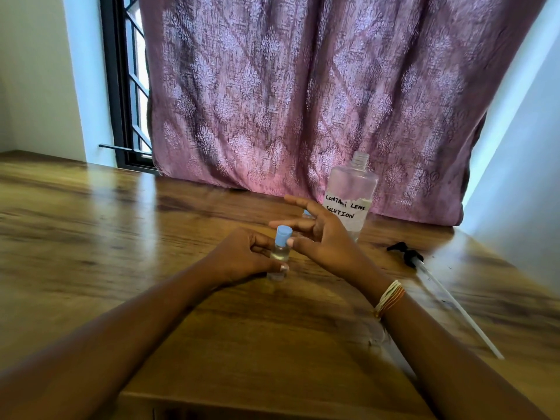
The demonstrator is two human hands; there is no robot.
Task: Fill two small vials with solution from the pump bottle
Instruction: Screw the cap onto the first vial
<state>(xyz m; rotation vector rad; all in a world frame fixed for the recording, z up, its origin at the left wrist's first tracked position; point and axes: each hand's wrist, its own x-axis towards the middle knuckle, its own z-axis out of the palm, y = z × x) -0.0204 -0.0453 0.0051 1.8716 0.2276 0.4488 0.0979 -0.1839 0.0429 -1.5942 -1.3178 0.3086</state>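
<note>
A small clear vial [279,253] with a light blue cap stands upright on the wooden table [121,237]. My left hand [242,256] grips its body from the left. My right hand [315,234] hovers just right of the cap with fingers spread and straight, the thumb tip close to the cap. Behind my right hand a sliver of blue [306,213] shows, perhaps a second vial's cap, mostly hidden. The clear bottle [351,192], labelled contact lens solution, stands open-necked behind it. Its black pump head with a long tube [424,268] lies on the table to the right.
A purple patterned curtain [303,86] hangs right behind the table's far edge. A dark window frame [121,86] stands at the back left. White walls close in on both sides. The table's near edge runs under my forearms.
</note>
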